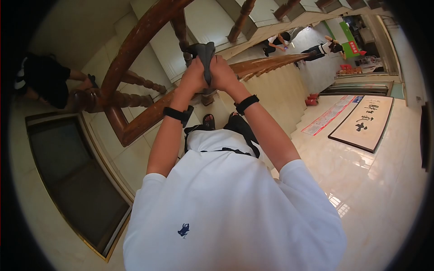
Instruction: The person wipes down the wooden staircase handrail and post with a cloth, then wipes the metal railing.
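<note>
My left hand [193, 77] and my right hand [223, 75] are close together in front of me, over the staircase. Both are closed around a dark grey cloth [206, 55], which is bunched between them and stands up above the fingers. One end of the cloth flops toward the left. A black band circles each wrist. Just beyond the hands is a brown turned baluster [180, 30]. Beneath them runs a wooden rail [156, 113], and I cannot tell whether the cloth touches the wood.
A curved wooden handrail [135, 43] sweeps past on the left, near a person in black [45, 83]. Light steps [203, 27] rise beyond. Below right are two people, one crouching [275, 43] and one in black trousers [323, 49]. Framed calligraphy [373, 131] hangs on the right wall.
</note>
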A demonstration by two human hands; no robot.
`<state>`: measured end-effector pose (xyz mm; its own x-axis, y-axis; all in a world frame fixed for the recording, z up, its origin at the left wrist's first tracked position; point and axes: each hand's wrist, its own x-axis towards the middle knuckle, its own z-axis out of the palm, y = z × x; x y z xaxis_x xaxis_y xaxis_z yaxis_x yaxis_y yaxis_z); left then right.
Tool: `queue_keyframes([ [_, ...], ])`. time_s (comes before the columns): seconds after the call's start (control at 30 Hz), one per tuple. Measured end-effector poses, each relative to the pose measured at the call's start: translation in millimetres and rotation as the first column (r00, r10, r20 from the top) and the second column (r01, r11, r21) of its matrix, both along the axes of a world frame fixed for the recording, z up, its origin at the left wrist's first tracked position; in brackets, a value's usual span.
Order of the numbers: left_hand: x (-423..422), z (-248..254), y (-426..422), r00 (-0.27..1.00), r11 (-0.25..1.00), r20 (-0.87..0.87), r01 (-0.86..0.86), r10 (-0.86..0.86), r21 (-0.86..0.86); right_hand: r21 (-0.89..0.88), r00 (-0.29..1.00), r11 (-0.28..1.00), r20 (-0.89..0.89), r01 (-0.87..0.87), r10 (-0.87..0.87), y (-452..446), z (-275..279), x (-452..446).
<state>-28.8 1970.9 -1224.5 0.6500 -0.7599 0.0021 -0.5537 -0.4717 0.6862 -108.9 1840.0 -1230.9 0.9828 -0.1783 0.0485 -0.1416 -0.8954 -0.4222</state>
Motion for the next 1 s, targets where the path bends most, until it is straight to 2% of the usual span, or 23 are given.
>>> queue_keyframes([
  [0.07,18.3,3.0,4.2,0.971,0.984,-0.163,0.167,-0.174,-0.055,0.120,0.996,0.992,-0.087,-0.022,0.033,-7.8,15.5,2.3],
  [0.17,22.2,1.7,5.7,0.957,0.983,-0.228,0.162,-0.177,-0.082,0.174,0.987,0.975,-0.056,-0.137,0.149,-23.2,5.2,10.8],
  [0.27,16.4,18.8,7.2,0.945,0.991,-0.300,0.132,-0.129,-0.011,0.146,0.982,0.982,-0.129,-0.119,0.138,-24.2,11.3,12.5],
  [0.37,15.7,3.7,7.1,0.940,0.953,-0.334,0.043,0.063,0.299,0.023,0.946,1.000,-0.323,0.018,-0.009,-7.8,47.5,4.7],
  [0.47,-5.1,20.0,17.0,0.966,0.899,-0.233,0.004,0.110,0.439,-0.037,0.926,0.982,-0.327,0.187,-0.189,-3.0,37.2,-7.2],
  [0.57,-36.6,48.6,25.1,0.979,0.965,0.092,-0.194,0.179,0.179,-0.160,0.917,0.983,-0.375,0.085,-0.140,-14.9,50.3,-25.3],
  [0.6,-38.0,52.4,22.6,0.988,0.984,0.115,-0.120,0.105,0.134,-0.176,0.889,0.980,-0.429,0.090,-0.159,-19.8,53.0,-27.7],
  [0.67,-35.4,56.7,15.1,0.985,0.999,0.171,0.029,-0.036,0.043,-0.108,0.928,0.987,-0.341,0.118,-0.148,-24.9,49.7,-31.5],
  [0.7,-31.7,46.0,11.5,0.981,0.998,0.188,0.051,-0.057,0.037,-0.072,0.944,0.989,-0.296,0.130,-0.146,-25.6,44.8,-33.5],
  [0.77,-17.8,15.3,0.1,0.970,0.995,0.221,0.098,-0.102,0.029,-0.045,1.000,0.999,-0.022,-0.008,0.007,-23.8,7.7,-27.5],
  [0.8,-7.1,15.3,-3.4,0.981,0.988,0.123,0.140,-0.147,0.066,-0.046,0.990,0.996,0.119,-0.076,0.081,-23.5,-4.9,-22.1],
  [0.83,5.3,18.4,-6.0,0.982,0.978,0.022,0.187,-0.190,0.097,0.137,0.995,0.988,0.082,-0.073,0.062,-24.2,-4.4,-16.5],
  [0.9,22.8,19.5,-9.5,0.958,0.954,-0.140,0.269,-0.251,0.130,0.488,0.999,0.872,-0.004,-0.041,0.049,-23.7,-2.0,-10.9],
  [0.93,30.3,19.2,-10.8,0.943,0.944,-0.193,0.300,-0.272,0.135,0.518,0.996,0.852,-0.020,-0.068,0.092,-27.5,17.9,-11.2],
  [1.0,37.9,19.8,-7.4,0.907,0.943,-0.323,0.317,-0.269,0.104,0.467,0.989,0.880,-0.074,-0.082,0.131,-35.9,12.7,-7.4],
])
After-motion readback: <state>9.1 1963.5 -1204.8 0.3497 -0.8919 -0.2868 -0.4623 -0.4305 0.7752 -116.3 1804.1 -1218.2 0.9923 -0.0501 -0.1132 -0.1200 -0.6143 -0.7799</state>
